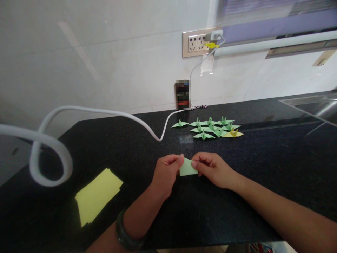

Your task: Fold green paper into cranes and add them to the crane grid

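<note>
A small folded piece of light green paper [187, 168] is held between both hands, low over the black countertop. My left hand [167, 172] pinches its left edge between thumb and fingers. On the other side, my right hand [212, 169] grips the upper right part, its thumb lying on the face of the paper. The fingers behind the sheet are partly hidden. Beyond the hands stand several green folded paper cranes [202, 135] in rough rows, with one yellow paper crane [234, 133] at their right end.
A stack of yellow paper [98, 196] lies at the left. A thick white cable [126, 114] loops across the left side and runs to the wall. A blurred-out phone-like device [182, 95] leans on the wall below a socket panel [197, 44]. A metal-edged fixture [313, 105] sits far right.
</note>
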`<state>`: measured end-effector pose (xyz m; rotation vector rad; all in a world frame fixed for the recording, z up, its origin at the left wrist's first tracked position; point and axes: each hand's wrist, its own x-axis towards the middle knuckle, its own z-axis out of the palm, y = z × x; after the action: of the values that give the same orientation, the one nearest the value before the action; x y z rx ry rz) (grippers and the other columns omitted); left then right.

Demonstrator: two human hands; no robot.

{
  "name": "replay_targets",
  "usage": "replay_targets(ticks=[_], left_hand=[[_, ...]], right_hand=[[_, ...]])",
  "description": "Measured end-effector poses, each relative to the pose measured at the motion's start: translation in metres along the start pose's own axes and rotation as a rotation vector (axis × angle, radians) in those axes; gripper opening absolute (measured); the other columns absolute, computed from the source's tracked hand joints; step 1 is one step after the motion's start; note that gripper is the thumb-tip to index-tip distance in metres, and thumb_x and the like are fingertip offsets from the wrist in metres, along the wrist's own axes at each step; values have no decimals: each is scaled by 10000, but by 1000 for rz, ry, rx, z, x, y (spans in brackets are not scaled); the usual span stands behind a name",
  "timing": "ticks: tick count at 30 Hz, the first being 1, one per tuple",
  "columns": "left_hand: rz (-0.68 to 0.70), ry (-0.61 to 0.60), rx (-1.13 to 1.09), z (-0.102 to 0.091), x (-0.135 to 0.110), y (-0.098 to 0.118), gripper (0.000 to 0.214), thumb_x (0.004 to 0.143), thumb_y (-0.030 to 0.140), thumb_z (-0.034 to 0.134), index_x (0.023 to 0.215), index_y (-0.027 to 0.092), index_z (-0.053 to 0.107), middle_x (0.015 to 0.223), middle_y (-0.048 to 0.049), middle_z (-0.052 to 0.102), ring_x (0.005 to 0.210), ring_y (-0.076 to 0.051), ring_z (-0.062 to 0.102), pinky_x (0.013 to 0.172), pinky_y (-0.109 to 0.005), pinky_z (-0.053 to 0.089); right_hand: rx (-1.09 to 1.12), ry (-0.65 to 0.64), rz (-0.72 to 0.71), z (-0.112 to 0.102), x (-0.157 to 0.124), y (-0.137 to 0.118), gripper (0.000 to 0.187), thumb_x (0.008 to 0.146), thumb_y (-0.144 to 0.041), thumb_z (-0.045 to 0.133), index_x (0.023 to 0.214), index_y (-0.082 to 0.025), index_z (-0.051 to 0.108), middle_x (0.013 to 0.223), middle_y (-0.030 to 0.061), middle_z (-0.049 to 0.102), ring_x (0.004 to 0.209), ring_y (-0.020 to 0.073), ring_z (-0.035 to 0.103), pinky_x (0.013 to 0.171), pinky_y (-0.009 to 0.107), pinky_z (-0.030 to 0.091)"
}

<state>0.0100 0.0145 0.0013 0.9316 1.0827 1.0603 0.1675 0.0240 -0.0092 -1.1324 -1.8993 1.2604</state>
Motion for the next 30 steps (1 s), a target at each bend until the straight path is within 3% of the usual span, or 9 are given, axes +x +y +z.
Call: replay_targets(ticks=[5,10,16,19,23,26,30], left_hand=[[-64,-54,35,-1,0,3,338,705,447,489,689,124,587,583,-17,566,512,-100,515,518,-236,416],[-123,-116,207,-4,-1,5,243,656,358,578,659,115,577,590,-28,581,509,-98,537,484,-208,407],[-204,-187,208,-4,-2,8,224,669,348,568,683,124,557,627,-49,621,530,-121,589,476,-201,406],[-194,-151,140,-5,-1,6,227,674,350,566,713,126,557,627,-42,620,534,-114,587,488,-203,412],[-184,-90,17,-7,1,4,240,676,363,569,730,130,549,627,-30,615,541,-106,581,519,-212,421],[-187,-90,-24,-8,2,3,243,670,361,579,733,128,549,662,-35,620,591,-111,588,566,-223,427],[-191,-105,-23,-8,2,2,249,676,361,576,755,126,555,687,-45,623,643,-127,596,604,-239,424]], right_hand=[[-143,15,-38,-6,0,-4,214,833,-288,361,722,-156,487,605,-19,464,552,82,432,491,188,330],[-345,-16,-179,-12,-1,-12,153,802,-231,421,713,-154,518,636,-10,499,581,88,451,533,202,335],[-330,109,-171,-10,-1,-8,193,813,-266,406,697,-157,515,603,-3,500,558,95,453,506,207,350],[-328,172,-283,-12,-1,-8,175,761,-314,497,843,-163,530,758,38,529,682,128,488,575,234,406],[-459,147,-528,-15,-1,-8,439,619,-333,652,1014,-190,525,1047,98,433,977,209,424,788,326,408],[-546,114,-575,-15,-1,-4,279,706,-224,571,985,-219,564,1112,89,393,1017,200,408,822,339,398],[-568,151,-579,-15,0,1,227,746,-163,506,942,-232,599,1113,79,408,1003,192,427,810,345,409]])
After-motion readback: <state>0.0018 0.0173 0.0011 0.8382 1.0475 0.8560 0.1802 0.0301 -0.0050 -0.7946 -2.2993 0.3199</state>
